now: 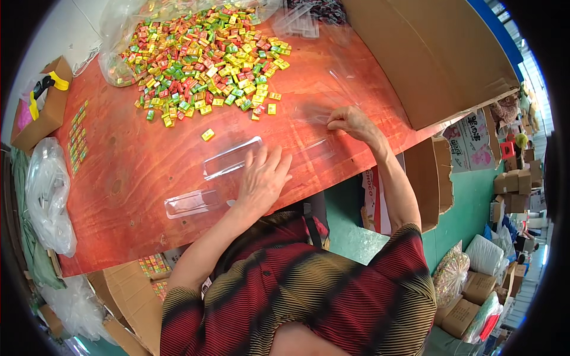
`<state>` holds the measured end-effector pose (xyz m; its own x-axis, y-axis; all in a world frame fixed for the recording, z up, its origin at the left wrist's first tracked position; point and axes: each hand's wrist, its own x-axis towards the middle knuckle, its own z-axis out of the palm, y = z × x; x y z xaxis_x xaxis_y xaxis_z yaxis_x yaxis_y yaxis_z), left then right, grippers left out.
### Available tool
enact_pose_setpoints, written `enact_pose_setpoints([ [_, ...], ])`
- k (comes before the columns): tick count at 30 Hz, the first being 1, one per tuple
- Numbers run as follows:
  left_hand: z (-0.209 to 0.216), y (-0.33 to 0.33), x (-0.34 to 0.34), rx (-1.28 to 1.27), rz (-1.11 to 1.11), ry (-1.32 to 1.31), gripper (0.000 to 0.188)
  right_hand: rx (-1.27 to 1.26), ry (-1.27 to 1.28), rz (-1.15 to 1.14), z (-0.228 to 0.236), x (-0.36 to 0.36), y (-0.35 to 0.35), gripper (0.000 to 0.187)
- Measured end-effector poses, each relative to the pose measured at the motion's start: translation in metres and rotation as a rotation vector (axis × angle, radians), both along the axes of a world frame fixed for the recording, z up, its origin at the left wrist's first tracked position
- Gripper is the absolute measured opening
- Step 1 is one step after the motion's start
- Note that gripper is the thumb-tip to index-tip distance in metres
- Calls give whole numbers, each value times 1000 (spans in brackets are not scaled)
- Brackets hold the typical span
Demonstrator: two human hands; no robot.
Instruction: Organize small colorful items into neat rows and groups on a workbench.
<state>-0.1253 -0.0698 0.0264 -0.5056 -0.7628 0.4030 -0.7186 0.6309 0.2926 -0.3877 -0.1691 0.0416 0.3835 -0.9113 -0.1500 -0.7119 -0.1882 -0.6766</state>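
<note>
My left hand (262, 181) lies low over the red tabletop, fingers stretched and apart. Its fingertips are by the right end of a clear plastic tray (228, 159); whether they touch it I cannot tell. A second clear tray (191, 204) lies nearer the front edge. Farther right, my right hand (354, 123) is closed in a pinch on a clear plastic piece (313, 113), smeared and hard to make out. More clear plastic (320, 149) lies below it. One yellow wrapped candy (208, 134) sits apart from the big pile of small wrapped candies (208, 65).
A clear bag (116, 56) lies behind the pile. A large cardboard box (427, 53) stands at the right rear. On the left are rows of candies (78, 136), an open carton (44, 110) and a plastic bag (47, 196). Below the table's front edge are open cartons (133, 296).
</note>
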Motion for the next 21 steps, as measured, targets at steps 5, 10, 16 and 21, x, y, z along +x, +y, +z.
enact_pose_setpoints([
  [5,-19,-12,-7,51,-29,33,22,-94,137,15,0,6,6,10],
  [10,-20,-12,-7,15,-36,50,21,-296,240,7,-3,5,24,12],
  [16,-15,-5,-4,74,-44,46,22,-575,401,50,13,26,54,22],
  [21,-17,0,7,108,-34,32,24,-525,105,218,1,52,85,20],
])
